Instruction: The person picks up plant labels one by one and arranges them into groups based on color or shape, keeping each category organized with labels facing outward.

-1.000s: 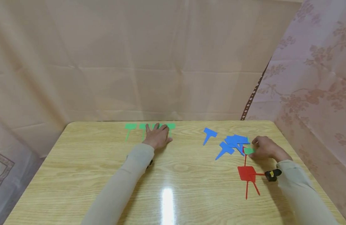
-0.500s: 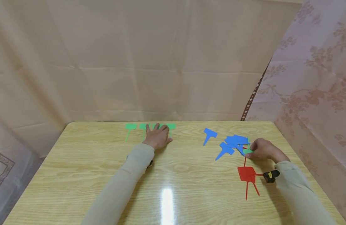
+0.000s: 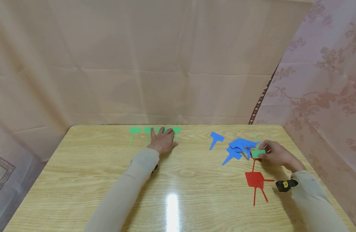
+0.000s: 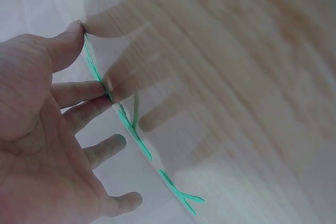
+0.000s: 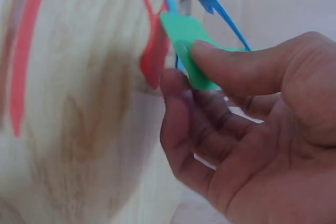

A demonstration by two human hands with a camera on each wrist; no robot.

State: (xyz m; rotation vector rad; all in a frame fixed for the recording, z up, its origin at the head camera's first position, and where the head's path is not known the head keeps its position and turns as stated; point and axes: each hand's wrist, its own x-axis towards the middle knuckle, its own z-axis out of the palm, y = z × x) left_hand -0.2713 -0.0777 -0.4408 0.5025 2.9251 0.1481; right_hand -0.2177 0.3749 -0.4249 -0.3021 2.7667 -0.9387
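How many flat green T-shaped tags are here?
5 visible: four tags in a row far across the wooden table, partly under the left hand; the right hand pinches one tag. More may be hidden.

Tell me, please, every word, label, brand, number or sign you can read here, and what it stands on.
None can be read.
The green tag in the right hand, the blue tags and the red tags show no legible marking.
If the yellow patch on the black wrist device bears text, it is too small to read.
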